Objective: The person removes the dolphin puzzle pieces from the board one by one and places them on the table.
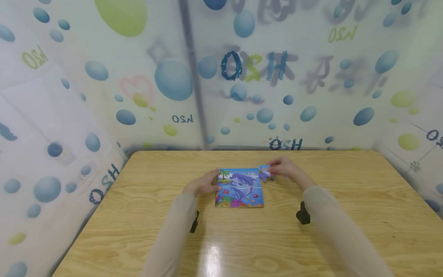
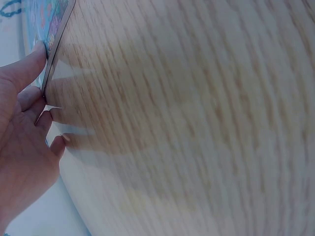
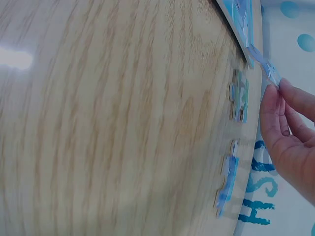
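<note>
A dolphin jigsaw puzzle (image 1: 239,188) lies flat on the table, with a palm tree at its upper left and coral along the bottom. My left hand (image 1: 203,184) rests at its left edge, thumb and forefinger spread apart along that side. In the left wrist view, the thumb (image 2: 38,49) lies over the rim while the other fingertips touch the side and tabletop. Thumb and fingers of my right hand (image 1: 284,169) pinch a blue and purple puzzle piece (image 1: 264,171). It is tilted, its lower end right at the puzzle's upper right corner.
Loose puzzle pieces lie on the wooden table (image 1: 277,238) by the right hand; the right wrist view shows one piece (image 3: 239,96) near the puzzle and more blue pieces (image 3: 227,184) farther off. A printed curtain (image 1: 311,127) hangs behind the far table edge.
</note>
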Tool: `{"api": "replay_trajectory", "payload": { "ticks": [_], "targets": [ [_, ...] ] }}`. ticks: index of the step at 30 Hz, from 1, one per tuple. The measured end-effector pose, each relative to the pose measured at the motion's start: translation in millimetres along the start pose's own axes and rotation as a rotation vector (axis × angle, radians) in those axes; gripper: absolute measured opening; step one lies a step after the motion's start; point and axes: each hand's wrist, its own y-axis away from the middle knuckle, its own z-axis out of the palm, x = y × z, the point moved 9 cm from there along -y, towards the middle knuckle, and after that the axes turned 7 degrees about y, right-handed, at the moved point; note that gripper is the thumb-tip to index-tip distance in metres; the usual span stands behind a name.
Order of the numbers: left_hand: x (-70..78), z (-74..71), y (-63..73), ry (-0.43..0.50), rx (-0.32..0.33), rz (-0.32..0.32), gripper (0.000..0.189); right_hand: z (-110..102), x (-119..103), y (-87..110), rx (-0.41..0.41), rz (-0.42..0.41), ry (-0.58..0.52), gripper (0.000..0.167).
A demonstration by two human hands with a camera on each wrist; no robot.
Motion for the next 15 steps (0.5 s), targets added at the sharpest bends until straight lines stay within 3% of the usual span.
{"api": "replay_trajectory", "payload": {
  "ticks": [15],
  "targets": [
    [-0.3, 0.4, -1.5, -0.013, 0.004, 0.031, 0.068, -21.9, 18.3, 12.6, 0.055, 0.016, -0.023, 0.042]
  ]
}}
